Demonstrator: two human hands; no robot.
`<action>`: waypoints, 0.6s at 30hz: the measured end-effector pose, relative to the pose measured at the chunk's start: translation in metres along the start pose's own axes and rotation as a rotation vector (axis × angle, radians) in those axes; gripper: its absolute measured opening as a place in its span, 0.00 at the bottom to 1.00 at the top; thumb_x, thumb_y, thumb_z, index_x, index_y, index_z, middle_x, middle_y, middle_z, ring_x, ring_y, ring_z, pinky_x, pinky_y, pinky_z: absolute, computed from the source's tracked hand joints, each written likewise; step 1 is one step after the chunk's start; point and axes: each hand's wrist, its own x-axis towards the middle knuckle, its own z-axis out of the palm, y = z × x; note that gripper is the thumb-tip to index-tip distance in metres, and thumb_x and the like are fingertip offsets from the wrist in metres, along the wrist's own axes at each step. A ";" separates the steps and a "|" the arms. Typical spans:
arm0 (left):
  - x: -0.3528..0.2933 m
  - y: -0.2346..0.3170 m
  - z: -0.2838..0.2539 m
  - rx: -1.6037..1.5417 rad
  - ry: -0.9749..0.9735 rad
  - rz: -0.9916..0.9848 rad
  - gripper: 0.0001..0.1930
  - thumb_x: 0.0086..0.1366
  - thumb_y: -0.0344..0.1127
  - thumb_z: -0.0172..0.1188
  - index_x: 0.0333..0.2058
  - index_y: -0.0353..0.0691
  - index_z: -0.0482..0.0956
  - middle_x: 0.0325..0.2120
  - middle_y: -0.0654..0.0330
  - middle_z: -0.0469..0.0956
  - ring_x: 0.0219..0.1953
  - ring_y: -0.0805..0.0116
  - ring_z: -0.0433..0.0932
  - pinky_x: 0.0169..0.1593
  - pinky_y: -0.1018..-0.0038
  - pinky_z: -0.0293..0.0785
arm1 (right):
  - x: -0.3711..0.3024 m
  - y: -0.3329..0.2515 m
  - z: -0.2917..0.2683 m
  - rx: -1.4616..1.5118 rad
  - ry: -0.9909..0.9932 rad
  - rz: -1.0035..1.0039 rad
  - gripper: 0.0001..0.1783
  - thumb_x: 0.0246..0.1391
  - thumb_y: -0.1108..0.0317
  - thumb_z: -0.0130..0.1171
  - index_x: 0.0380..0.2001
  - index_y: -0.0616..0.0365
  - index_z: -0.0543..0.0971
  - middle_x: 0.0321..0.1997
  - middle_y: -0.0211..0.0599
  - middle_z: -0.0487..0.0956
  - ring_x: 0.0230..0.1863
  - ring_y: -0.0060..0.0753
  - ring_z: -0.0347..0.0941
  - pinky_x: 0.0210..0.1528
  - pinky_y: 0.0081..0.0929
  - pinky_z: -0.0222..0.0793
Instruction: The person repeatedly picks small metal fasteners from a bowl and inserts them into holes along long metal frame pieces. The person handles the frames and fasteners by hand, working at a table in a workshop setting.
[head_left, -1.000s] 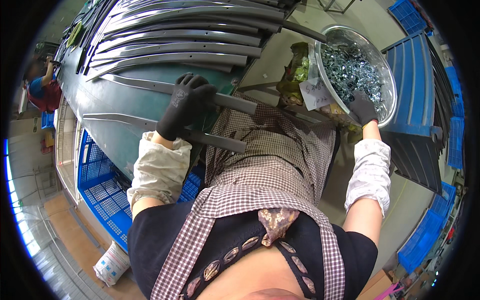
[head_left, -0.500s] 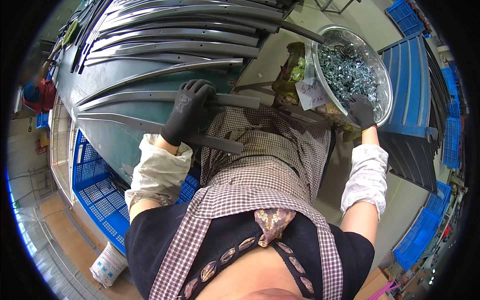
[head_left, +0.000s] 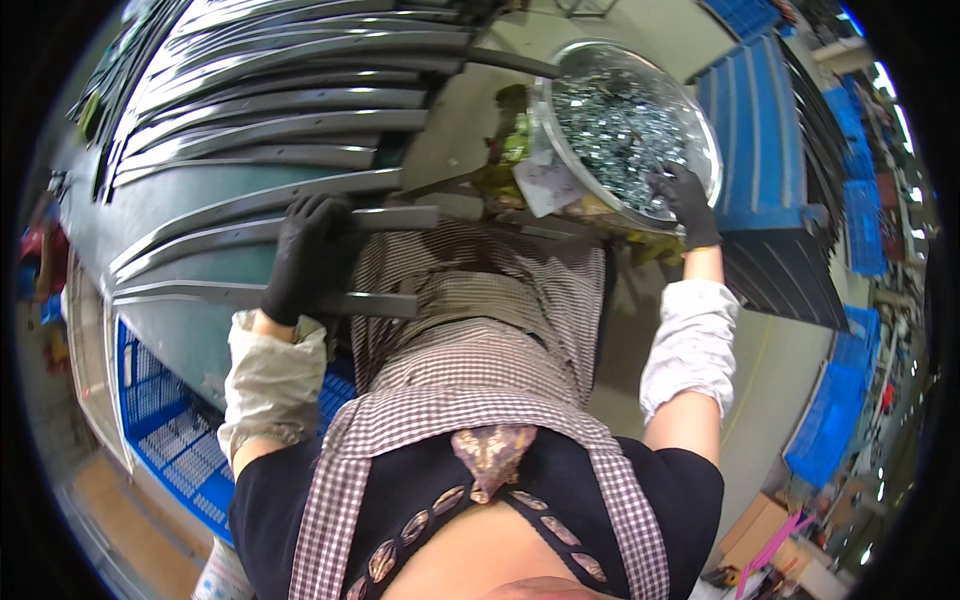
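Note:
Long, dark grey curved strips lie on the green table. My left hand (head_left: 305, 255), in a black glove, is closed over a grey strip (head_left: 400, 217) near its right end, and that end sticks out past the table edge. Closer to me, another strip (head_left: 380, 304) runs by the same hand. My right hand (head_left: 685, 200), also gloved in black, reaches into a round metal basin (head_left: 712, 150) heaped with small shiny metal pieces (head_left: 615, 130). Its fingers are curled among the pieces at the near right side. Whatever they hold is too small to make out.
More grey strips (head_left: 300, 90) lie in rows farther back on the table (head_left: 85, 240). A white paper (head_left: 548, 187) hangs at the basin's left side. Right of the basin stands a blue ribbed metal bin (head_left: 750, 130). A blue plastic crate (head_left: 175, 440) is below the table's near edge.
The whole view has shifted, so the table and basin appear farther left. Within the basin, my right hand has moved slightly, its fingers more curled. My left hand stays over the same strip.

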 end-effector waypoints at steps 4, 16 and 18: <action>-0.001 -0.005 -0.002 -0.035 -0.038 -0.029 0.11 0.48 0.29 0.67 0.31 0.38 0.78 0.34 0.54 0.79 0.41 0.50 0.76 0.49 0.59 0.71 | -0.011 -0.014 0.001 0.346 0.074 -0.005 0.21 0.57 0.66 0.65 0.51 0.65 0.78 0.40 0.31 0.81 0.40 0.21 0.76 0.45 0.20 0.70; -0.015 0.088 0.043 -0.355 -0.178 0.098 0.19 0.60 0.35 0.65 0.49 0.36 0.78 0.34 0.49 0.80 0.35 0.51 0.81 0.38 0.63 0.77 | -0.134 -0.176 0.171 0.394 -0.118 -0.676 0.31 0.50 0.79 0.63 0.60 0.56 0.74 0.42 0.35 0.84 0.35 0.32 0.83 0.37 0.25 0.79; -0.021 0.085 0.039 -0.501 -0.309 -0.088 0.14 0.62 0.35 0.63 0.44 0.35 0.80 0.33 0.49 0.78 0.35 0.49 0.80 0.37 0.62 0.77 | -0.145 -0.193 0.185 0.258 -0.046 -0.895 0.34 0.47 0.79 0.65 0.61 0.54 0.73 0.43 0.39 0.84 0.33 0.38 0.84 0.33 0.27 0.80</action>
